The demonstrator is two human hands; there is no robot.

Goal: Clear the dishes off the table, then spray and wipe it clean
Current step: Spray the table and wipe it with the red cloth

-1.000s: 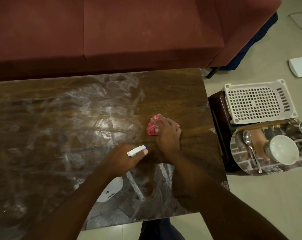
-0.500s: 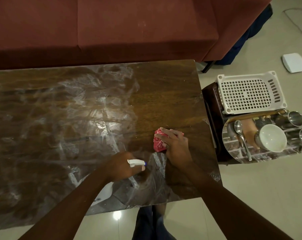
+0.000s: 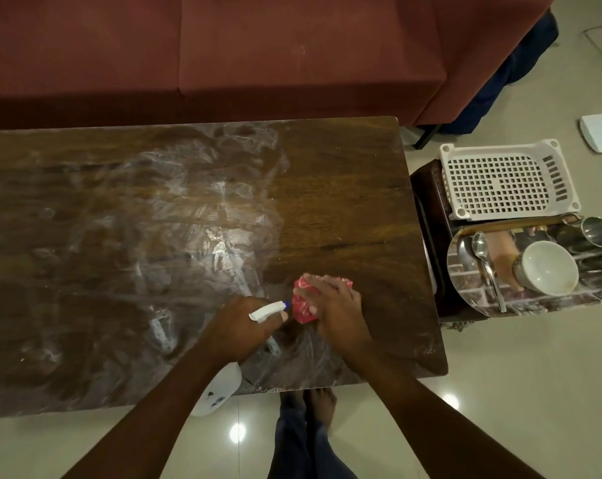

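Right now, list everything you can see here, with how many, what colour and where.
Table: one, dark wood, centre, smeared white.
Cloth: one, red, on table under right hand.
Spray bottle: one, white, in left hand at near edge.
Sofa: one, maroon, behind table.
Basket: one, white, on side stand at right.
Steel plate: one, silver, in front of basket.
Bowl: one, white, on plate.
Spoon: one, steel, on plate.
Steel cups: two, plate's right side.
White box: one, on floor, far right.
Left hand: grips bottle.
Right hand: presses cloth.
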